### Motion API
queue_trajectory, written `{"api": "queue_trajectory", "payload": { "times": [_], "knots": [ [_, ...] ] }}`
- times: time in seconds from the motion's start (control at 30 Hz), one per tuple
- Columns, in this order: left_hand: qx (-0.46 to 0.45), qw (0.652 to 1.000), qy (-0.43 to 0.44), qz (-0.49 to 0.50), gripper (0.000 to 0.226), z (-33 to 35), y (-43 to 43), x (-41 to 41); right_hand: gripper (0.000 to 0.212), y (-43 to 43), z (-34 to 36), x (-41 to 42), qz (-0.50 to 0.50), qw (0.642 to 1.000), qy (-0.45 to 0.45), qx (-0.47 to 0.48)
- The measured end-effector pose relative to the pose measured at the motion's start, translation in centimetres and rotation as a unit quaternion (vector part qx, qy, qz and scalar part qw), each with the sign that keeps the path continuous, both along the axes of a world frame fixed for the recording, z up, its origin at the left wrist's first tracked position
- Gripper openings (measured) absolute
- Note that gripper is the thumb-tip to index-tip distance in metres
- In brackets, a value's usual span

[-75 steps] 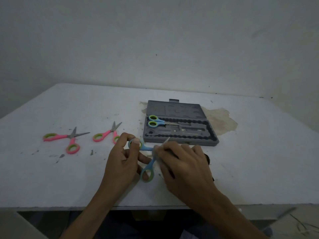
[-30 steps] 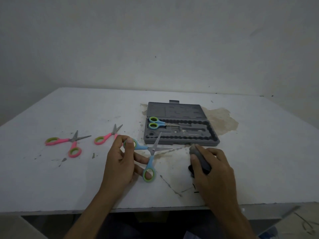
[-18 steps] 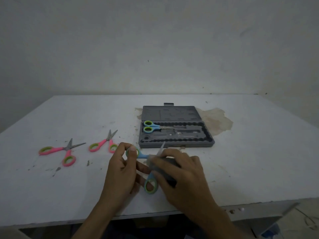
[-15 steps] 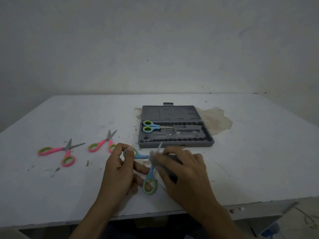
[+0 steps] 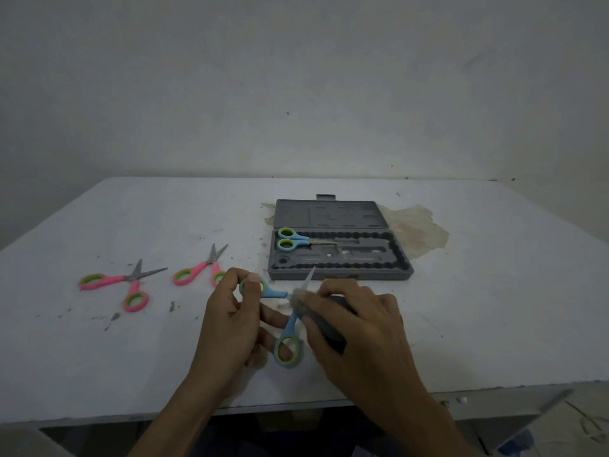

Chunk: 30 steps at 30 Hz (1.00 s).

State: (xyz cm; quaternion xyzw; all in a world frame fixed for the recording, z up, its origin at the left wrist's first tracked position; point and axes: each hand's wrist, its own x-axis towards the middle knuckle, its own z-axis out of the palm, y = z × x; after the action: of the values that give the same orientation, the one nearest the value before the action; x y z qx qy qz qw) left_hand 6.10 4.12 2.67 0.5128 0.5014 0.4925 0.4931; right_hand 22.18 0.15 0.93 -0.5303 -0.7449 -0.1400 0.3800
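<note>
Stowed scissors [image 5: 293, 240] lie in the case [image 5: 362, 274], behind the held scissors [image 5: 290, 328].

Blue scissors [image 5: 290, 326], green-lined loops, blades spread wide, dark grey block [image 5: 326, 326] against 1 blade, both over table [image 5: 494, 324] front.

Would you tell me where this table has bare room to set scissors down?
Widest: table right of the grey case, to the right edge. Also behind both pink scissors, left of the case. Crowded: front middle, where left hand holds blue scissors and right hand a dark block.
</note>
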Motion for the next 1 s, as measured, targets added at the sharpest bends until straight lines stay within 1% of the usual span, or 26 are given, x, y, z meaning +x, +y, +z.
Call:
{"api": "queue_trajectory", "payload": {
  "times": [0.03,0.07,0.1,0.17,0.23,0.33,0.4,0.47,0.53,0.6,0.73,0.8,0.87,1.0],
  "knots": [
    [0.009,1.0,0.009,-0.001,0.022,0.1,-0.1,0.0,0.03,0.1,-0.1,-0.1,0.001,1.0,-0.028,-0.011],
    [0.016,1.0,0.014,-0.002,0.022,0.1,-0.2,0.0,0.028,0.3,0.0,0.0,-0.011,0.999,-0.037,-0.016],
    [0.023,1.0,0.014,-0.001,0.022,0.3,-0.3,0.0,0.028,0.5,0.2,0.3,-0.033,0.999,-0.026,-0.015],
    [0.034,0.999,0.015,0.006,0.022,0.6,-0.6,-0.1,0.028,0.7,0.7,1.2,-0.091,0.995,0.034,-0.005],
    [0.044,0.999,0.019,0.016,0.021,0.8,-0.8,-0.1,0.025,0.6,0.9,1.9,-0.114,0.99,0.087,0.01],
    [0.065,0.997,0.043,0.024,0.02,0.9,-0.9,0.0,0.032,-0.1,0.7,1.7,-0.094,0.991,0.097,0.021],
    [0.084,0.994,0.067,0.028,0.019,0.8,-0.9,0.2,0.032,-0.6,0.6,1.0,-0.057,0.994,0.088,0.016],
    [0.113,0.989,0.095,0.026,0.018,0.6,-1.1,0.5,0.032,-0.8,0.3,0.1,-0.013,0.998,0.054,-0.006],
    [0.144,0.982,0.12,0.022,0.018,0.5,-1.3,0.7,0.03,-0.7,-0.1,-0.7,-0.002,1.0,0.018,-0.018],
    [0.137,0.985,0.105,0.027,0.017,0.4,-1.3,0.6,0.028,-0.3,-0.6,-0.5,-0.031,0.999,0.027,-0.018],
    [0.07,0.997,0.013,0.03,0.019,0.5,-1.1,0.0,0.03,-0.2,-0.9,1.9,-0.105,0.989,0.109,-0.004],
    [0.046,0.999,-0.019,0.022,0.019,0.5,-1.1,-0.1,0.034,-0.4,-0.8,2.4,-0.112,0.984,0.138,0.002],
    [0.039,0.999,-0.024,0.019,0.02,0.4,-1.2,0.0,0.037,-0.7,-0.8,2.3,-0.103,0.982,0.16,0.015],
    [0.041,0.999,-0.008,0.028,0.02,0.2,-1.3,0.2,0.037,-1.3,-0.1,1.6,-0.081,0.979,0.18,0.054]
  ]
}}
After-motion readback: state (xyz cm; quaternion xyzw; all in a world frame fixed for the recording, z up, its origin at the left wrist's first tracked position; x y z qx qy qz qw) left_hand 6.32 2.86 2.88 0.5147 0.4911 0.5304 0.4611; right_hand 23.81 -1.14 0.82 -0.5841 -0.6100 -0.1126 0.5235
